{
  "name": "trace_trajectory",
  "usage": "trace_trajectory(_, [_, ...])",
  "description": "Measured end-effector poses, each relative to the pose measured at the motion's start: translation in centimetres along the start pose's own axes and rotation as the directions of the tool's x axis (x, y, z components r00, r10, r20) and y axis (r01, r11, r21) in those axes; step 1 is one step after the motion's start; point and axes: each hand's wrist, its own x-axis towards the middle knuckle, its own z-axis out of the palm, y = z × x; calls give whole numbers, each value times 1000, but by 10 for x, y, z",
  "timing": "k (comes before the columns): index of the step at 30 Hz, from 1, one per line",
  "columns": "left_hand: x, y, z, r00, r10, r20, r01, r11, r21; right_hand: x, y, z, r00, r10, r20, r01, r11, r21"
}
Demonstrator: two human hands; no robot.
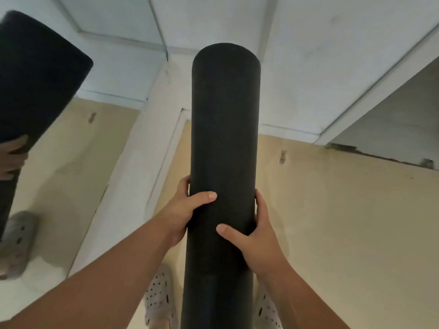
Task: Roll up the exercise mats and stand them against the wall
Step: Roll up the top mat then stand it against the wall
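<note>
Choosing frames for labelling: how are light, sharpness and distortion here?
Head view: soft, even light, no glare or hard shadows; the black rolled mat shows almost no surface detail; left hand and right hand are sharp; the wide lens slants and curves the wall trim.

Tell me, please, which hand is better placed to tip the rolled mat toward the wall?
Probably the left hand: it grips the rolled mat higher, nearer its top, than the right hand.

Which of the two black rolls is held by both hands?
The rolled mat in the middle: left hand and right hand both grip it. The roll at the left edge shows only one hand.
</note>
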Motion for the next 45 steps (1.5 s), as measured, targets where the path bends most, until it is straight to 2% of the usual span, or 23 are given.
trace_trajectory(6, [126, -90, -36, 993, -107, 56, 106, 994, 15, 89, 115, 12, 995, 93, -45, -95, 995, -32])
trace_trajectory(13, [243, -170, -74, 986, -145, 84, 146, 989, 2, 178, 208, 26, 987, 144, -73, -152, 979, -133])
trace_trajectory(18, [309, -210, -101, 970, -168, 177, 173, 985, -10, 222, 239, 41, 981, 132, -145, -170, 938, -301])
trace_trajectory(21, [336, -225, -119, 962, -213, 169, 219, 975, -20, 247, 253, 58, 976, 177, -125, -212, 897, -388])
trace_trajectory(26, [352, -228, -147, 953, -251, 169, 239, 967, 89, 266, 271, 77, 970, 218, -106, -241, 828, -507])
trace_trajectory(29, [345, -217, -152, 972, -228, 58, 215, 962, 167, 260, 281, 78, 974, 205, -96, -226, 866, -446])
trace_trajectory(31, [334, -212, -151, 986, -156, -64, 166, 965, 204, 259, 284, 70, 961, 253, -108, -274, 921, -279])
trace_trajectory(33, [320, -211, -149, 975, -57, -216, 112, 962, 248, 261, 281, 61, 940, 328, -97, -339, 931, -135])
trace_trajectory(35, [302, -216, -146, 938, 73, -339, 69, 919, 388, 265, 277, 55, 919, 389, -63, -394, 912, -111])
trace_trajectory(36, [293, -220, -145, 929, 130, -346, 56, 875, 481, 267, 275, 56, 908, 414, -60, -418, 899, -129])
trace_trajectory(40, [256, -245, -144, 928, 275, -251, -20, 710, 704, 277, 270, 89, 908, 408, -94, -415, 848, -329])
trace_trajectory(42, [247, -258, -152, 909, 350, -224, -12, 561, 827, 280, 266, 114, 907, 411, -94, -409, 804, -431])
trace_trajectory(43, [244, -264, -157, 921, 328, -211, 18, 505, 863, 282, 265, 123, 904, 416, -100, -414, 790, -452])
trace_trajectory(45, [240, -268, -160, 967, 165, -192, 89, 489, 868, 286, 262, 134, 904, 408, -131, -421, 791, -444])
